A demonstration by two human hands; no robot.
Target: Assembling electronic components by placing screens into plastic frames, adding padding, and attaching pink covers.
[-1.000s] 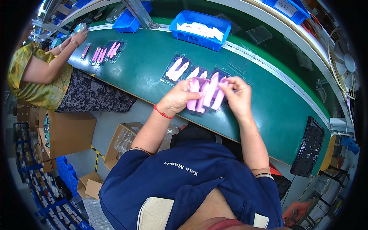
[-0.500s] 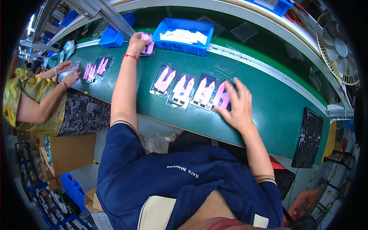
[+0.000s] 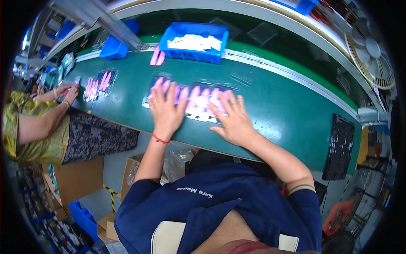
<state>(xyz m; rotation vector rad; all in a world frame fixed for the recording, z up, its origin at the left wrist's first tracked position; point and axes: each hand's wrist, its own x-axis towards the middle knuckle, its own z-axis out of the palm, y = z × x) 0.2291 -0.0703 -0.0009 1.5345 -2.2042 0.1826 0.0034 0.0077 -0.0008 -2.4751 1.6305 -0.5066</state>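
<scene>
Several flat clear packs with dark inserts and pink pointed strips (image 3: 197,99) lie in a row, blurred and close together on the green worktable (image 3: 275,127). My left hand (image 3: 166,112) rests with fingers spread on the packs at the row's left end. At the right end, my right hand (image 3: 234,122) is open, its fingers spread over the last pack. Both hands partly cover the packs and hold nothing. A small bundle of pink strips (image 3: 157,57) lies beyond my left hand, beside the blue bin (image 3: 192,56).
White slips (image 3: 194,42) fill the blue bin. Another blue bin (image 3: 114,48) stands behind a metal post. A co-worker's hands (image 3: 67,92) are at the left, near more pink-stripped packs (image 3: 97,86). A black panel (image 3: 339,146) and a fan (image 3: 368,46) are at the right.
My left hand has left the pink strips by the bin and come back onto the packs. My right hand has moved left, and the packs have shifted left and closer together.
</scene>
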